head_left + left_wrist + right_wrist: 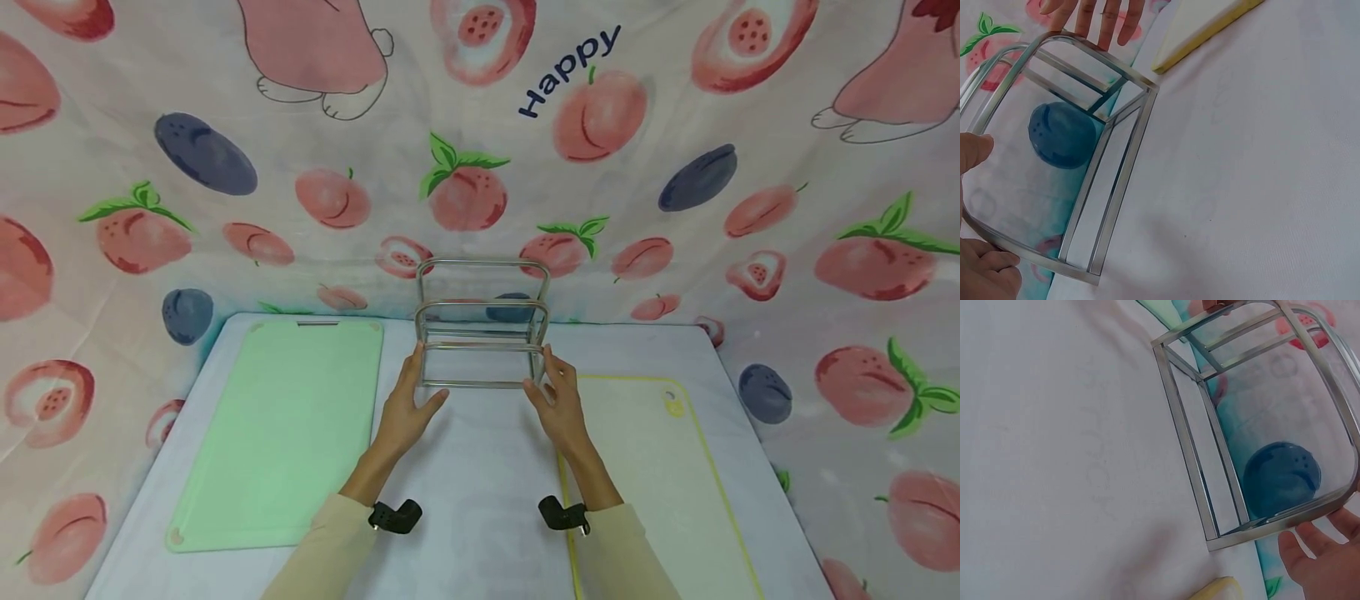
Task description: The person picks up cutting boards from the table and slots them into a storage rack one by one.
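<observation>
A silver metal wire rack (480, 384) with rounded upright loops stands near the back of the white table, between my two hands. My left hand (405, 421) holds its left side, the forefinger along the bar and the thumb in front. On the opposite side, my right hand (558, 408) grips the rack with its fingers along the outer bar. The left wrist view shows the left fingers (991, 272) bent at the rack's edge. Fingers of the right hand (1329, 556) lie against a side bar in the right wrist view. Whether the base touches the table is unclear.
A pale green cutting board (285, 442) lies left of the rack. To the right lies a whitish cutting board (652, 467) with a yellow rim, partly behind my right forearm. Fruit-printed cloth (480, 108) hangs behind the white table (472, 500) and along its sides.
</observation>
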The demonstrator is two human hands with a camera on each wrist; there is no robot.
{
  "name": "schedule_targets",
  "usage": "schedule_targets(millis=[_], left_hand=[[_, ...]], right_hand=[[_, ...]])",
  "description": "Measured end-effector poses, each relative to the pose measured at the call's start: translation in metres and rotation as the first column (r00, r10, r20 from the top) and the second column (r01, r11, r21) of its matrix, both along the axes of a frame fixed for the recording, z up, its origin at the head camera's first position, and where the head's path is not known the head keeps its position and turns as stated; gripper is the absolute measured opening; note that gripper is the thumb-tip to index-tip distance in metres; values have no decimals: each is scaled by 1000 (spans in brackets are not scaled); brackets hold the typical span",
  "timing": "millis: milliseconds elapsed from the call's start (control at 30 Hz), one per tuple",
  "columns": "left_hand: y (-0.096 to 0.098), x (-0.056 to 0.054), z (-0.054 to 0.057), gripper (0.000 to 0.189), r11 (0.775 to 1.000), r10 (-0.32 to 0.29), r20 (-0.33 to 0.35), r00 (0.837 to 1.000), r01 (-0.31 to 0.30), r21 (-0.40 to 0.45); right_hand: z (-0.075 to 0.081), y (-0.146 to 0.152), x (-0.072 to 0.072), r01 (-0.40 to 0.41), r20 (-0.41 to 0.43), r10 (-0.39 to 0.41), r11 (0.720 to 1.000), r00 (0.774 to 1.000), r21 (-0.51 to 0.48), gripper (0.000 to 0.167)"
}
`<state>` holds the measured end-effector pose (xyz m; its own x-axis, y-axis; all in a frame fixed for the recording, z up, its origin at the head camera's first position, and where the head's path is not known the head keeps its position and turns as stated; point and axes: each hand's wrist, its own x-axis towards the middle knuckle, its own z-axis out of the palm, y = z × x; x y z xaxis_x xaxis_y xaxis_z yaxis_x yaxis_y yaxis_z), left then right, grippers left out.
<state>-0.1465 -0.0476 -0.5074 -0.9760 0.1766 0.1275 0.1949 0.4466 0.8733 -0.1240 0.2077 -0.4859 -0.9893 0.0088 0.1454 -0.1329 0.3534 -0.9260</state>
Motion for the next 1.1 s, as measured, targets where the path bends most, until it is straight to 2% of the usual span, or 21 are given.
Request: schedule_targets(millis=[67,233,367,567,800,933,1100], left_hand=[[1,0,-1,83,1000,0,0,1000,0,6],[2,1,0,83,1000,8,6,1000,-8,1],[2,2,1,83,1000,5,0,1000,-5,-1],[0,-1,1,84,1000,-10,-19,1000,9,-18],[-9,-5,0,84,1000,-8,-1,1000,8,-29],[-13,-6,-1,84,999,-19,-8,1000,19,-26],[-17,-7,-1,84,999,-26,-23,999,25,-31]], right_hand=[[-11,4,-2,7,-18,-7,1000,1000,10,70],[-15,5,-3,25,-69,-22,999,997,40,69],[-14,5,-4,25,-63,-23,999,998,34,69],[-4,3,-2,22,3,-22,1000,1000,11,67],[27,-10,15,-2,20,2,1000,1000,-3,64],[30,-13,21,8,21,-8,1000,1000,21,63],[27,-16,27,14,-15,-13,999,1000,35,62]])
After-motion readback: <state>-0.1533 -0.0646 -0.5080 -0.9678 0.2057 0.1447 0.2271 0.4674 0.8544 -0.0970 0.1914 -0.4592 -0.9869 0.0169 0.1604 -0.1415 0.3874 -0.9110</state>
